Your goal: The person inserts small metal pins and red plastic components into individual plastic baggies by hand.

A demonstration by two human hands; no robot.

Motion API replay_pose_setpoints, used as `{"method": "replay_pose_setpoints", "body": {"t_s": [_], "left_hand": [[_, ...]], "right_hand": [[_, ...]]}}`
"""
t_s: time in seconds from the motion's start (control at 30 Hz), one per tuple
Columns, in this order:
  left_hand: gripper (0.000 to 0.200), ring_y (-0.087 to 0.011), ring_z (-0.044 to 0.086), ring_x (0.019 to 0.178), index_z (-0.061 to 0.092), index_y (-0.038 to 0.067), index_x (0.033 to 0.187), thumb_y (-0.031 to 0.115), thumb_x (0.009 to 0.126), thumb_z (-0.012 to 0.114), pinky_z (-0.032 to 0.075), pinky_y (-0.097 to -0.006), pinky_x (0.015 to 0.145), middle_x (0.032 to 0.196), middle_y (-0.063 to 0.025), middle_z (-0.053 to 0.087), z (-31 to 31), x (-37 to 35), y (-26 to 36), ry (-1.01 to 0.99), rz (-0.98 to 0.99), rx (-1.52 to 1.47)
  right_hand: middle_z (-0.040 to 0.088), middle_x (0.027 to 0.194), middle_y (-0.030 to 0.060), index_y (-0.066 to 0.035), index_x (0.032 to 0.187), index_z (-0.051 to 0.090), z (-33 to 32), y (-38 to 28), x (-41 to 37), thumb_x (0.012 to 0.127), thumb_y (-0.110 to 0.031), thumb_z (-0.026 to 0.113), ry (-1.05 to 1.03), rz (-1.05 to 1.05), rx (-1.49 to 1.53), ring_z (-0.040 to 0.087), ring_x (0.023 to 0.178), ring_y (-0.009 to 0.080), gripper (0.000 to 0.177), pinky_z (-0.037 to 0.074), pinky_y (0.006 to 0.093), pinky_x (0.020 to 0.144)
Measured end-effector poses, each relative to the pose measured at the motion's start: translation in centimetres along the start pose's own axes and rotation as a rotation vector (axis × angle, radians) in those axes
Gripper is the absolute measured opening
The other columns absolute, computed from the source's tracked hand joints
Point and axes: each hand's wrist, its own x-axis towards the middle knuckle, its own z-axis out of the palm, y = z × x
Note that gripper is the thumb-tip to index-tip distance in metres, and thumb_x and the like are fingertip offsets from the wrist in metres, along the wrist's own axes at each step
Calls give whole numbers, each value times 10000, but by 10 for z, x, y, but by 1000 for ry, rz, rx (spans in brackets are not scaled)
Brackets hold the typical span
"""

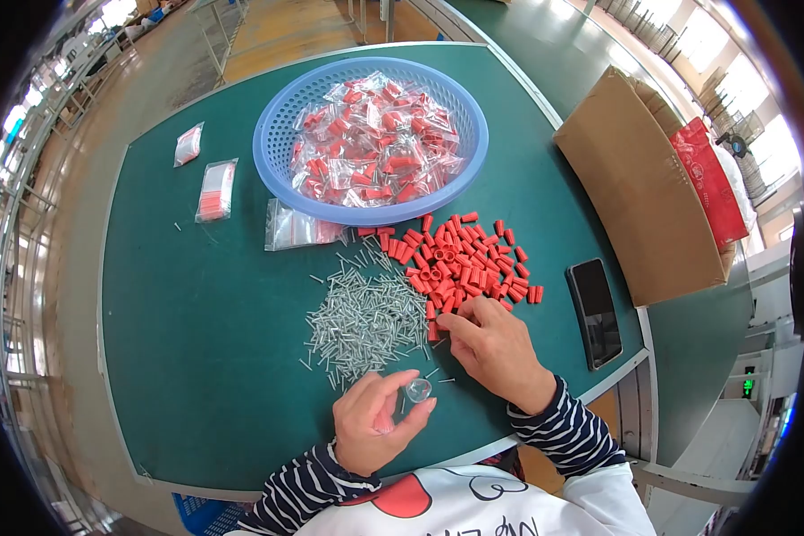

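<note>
My left hand is closed on a small clear round piece, held between thumb and fingertips near the front of the green table. Up and to its right, my right hand reaches the lower edge of a pile of red caps, its fingertips pinched beside a red cap; what they hold, if anything, is hidden. A heap of silver screws lies left of the caps. Behind both piles stands a blue basket filled with clear bags of red caps.
A bundle of clear bags touches the basket's front. Two more packs lie at the left. A black phone is right of the caps, beside a cardboard box. The green table has a pale edge.
</note>
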Motion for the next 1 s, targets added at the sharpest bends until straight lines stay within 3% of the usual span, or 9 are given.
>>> {"method": "replay_pose_setpoints", "body": {"t_s": [0.1, 0.2, 0.33, 0.47, 0.77, 1.0], "left_hand": [[402, -101, 431, 568, 683, 18, 1064, 30, 689, 826, 348, -239, 515, 678, -13, 507, 0, -1, -3, 0, -9, -2], [407, -98, 432, 574, 682, 15, 1071, 23, 689, 822, 348, -237, 517, 700, -13, 522, 1, -1, -6, 9, 4, 2], [427, -89, 436, 587, 681, 14, 1086, 18, 684, 824, 350, -230, 518, 721, -7, 536, 3, -1, -5, 3, -18, -8], [445, -85, 438, 594, 681, 13, 1094, 9, 674, 828, 354, -226, 519, 726, -6, 541, 4, -3, -8, -1, -12, 4], [463, -94, 445, 584, 683, 20, 1097, 7, 660, 835, 361, -235, 513, 718, -14, 538, 4, -2, -7, -5, 14, 36], [469, -104, 448, 571, 686, 26, 1083, 14, 640, 841, 364, -239, 509, 715, -16, 535, 5, -3, -10, -14, 64, 63]], "right_hand": [[580, 936, 80, -73, 1065, 685, 2, 3, -3, 760, -20, 709, 47, -12, 60, 616, 788, 241, 310, 519, 360, 643], [571, 961, 84, -74, 1094, 682, -14, -8, -5, 743, 30, 696, 11, 7, 367, 626, 764, 228, 366, 531, 335, 631], [556, 1008, 101, -69, 1158, 668, -30, -31, -8, 733, 45, 698, -69, -109, 457, 623, 769, 226, 441, 538, 327, 648], [557, 1016, 112, -49, 1207, 632, -32, -41, -11, 716, 57, 690, -116, -164, 440, 622, 820, 250, 506, 542, 338, 671], [577, 1063, 136, -18, 1123, 616, -42, -44, -15, 744, 57, 686, -111, -100, 458, 630, 916, 302, 392, 540, 371, 752], [594, 1093, 152, -18, 1163, 617, -38, -45, -13, 758, 45, 684, -142, -167, 483, 622, 955, 328, 415, 531, 406, 800]]}}
